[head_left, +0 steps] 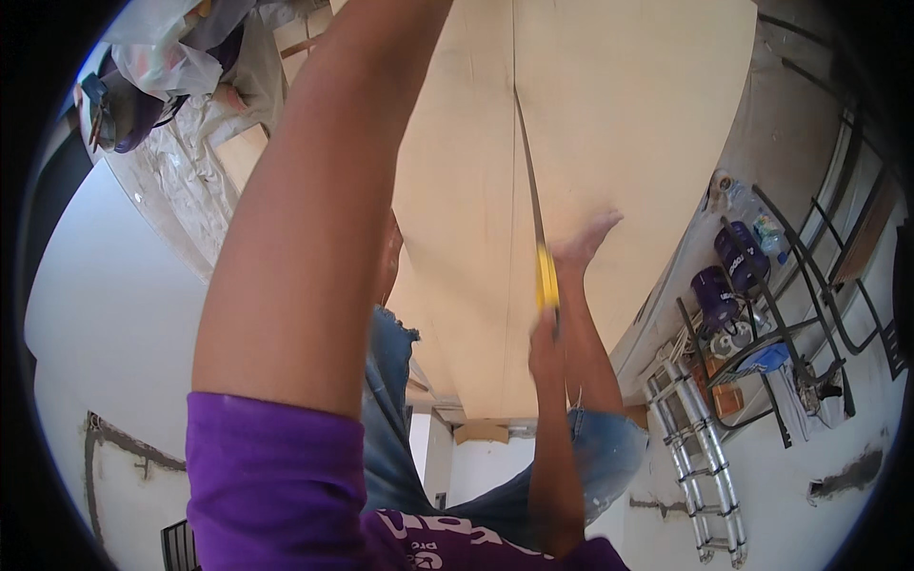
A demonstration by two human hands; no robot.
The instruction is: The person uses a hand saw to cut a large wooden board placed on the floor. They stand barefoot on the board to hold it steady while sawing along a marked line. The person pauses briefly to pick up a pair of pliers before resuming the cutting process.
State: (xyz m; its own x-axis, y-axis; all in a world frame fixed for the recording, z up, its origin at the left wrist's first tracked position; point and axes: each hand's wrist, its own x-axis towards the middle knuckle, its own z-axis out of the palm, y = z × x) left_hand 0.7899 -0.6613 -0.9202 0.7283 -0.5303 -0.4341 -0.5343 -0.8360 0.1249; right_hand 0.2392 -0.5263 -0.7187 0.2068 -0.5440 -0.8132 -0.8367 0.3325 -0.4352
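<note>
My right hand [546,341] is closed around the yellow handle of a handsaw [535,205]. The long, thin blade slants up and slightly left, its tip meeting a straight dark line in a large pale plywood sheet [647,114]. A fainter line carries on down the sheet, left of the handle. Across the left of the view stretches my left arm in a purple sleeve; its hand lies beyond the top edge. My bare right foot [588,240] rests on the plywood, right of the saw. My left foot is mostly hidden behind the arm.
An aluminium ladder [700,466] is at the lower right, beside a black metal frame [800,324] and purple containers [741,255]. Plastic bags [167,62] and crumpled sheeting lie at the upper left. A smooth pale surface [114,276] curves along the left.
</note>
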